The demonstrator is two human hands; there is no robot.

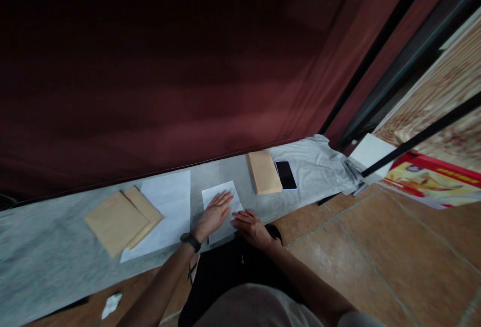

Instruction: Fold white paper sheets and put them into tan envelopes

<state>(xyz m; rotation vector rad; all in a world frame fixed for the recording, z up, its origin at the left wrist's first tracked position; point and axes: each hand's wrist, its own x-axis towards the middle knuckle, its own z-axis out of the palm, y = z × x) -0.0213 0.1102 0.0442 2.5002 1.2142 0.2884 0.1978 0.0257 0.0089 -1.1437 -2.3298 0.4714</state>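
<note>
A small white sheet of paper (218, 190), perhaps folded, lies on the grey cloth in front of me. My left hand (215, 213), with a dark watch on its wrist, rests flat on it with fingers stretched out. At the paper's right edge is my right hand (251, 227), its fingers extended and touching the sheet. Neither hand grips anything. To the right lies a stack of brown envelopes (265, 173), and a dark-screened phone (286, 175) sits beside it. On the left, brown envelopes (118, 219) partly cover larger white sheets (175, 207).
The grey cloth (33, 257) covers a long, narrow bench against a dark red curtain (188, 116). Black metal bars (372, 56) slant at the right, near a red and yellow box (432, 179). A crumpled white tissue (111, 305) lies on the tiled floor (338, 262).
</note>
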